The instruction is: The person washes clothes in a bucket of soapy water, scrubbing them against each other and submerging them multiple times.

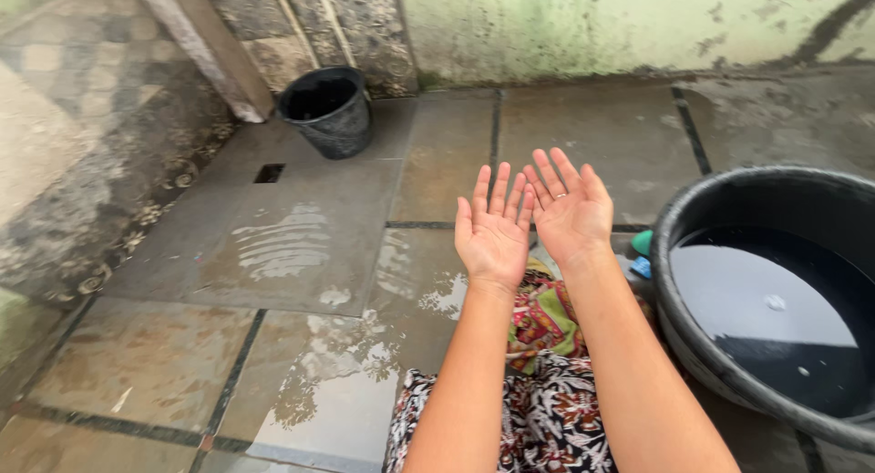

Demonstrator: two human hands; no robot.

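My left hand [493, 231] and my right hand [570, 207] are raised side by side, palms up, fingers spread, holding nothing. A ring sits on one finger of the right hand. Below my forearms lies a patterned cloth [544, 320] in red, green and yellow on the wet stone floor, and a dark floral fabric [542, 416] covers my lap. A large black tub [684, 227] filled with water stands to the right of my right arm.
A small black bucket [328, 110] stands at the back by the wall. A floor drain [269, 172] is set in the wet stone tiles [283, 245]. A raised patterned step [100, 163] runs along the left. Small green and blue items [643, 254] lie beside the tub.
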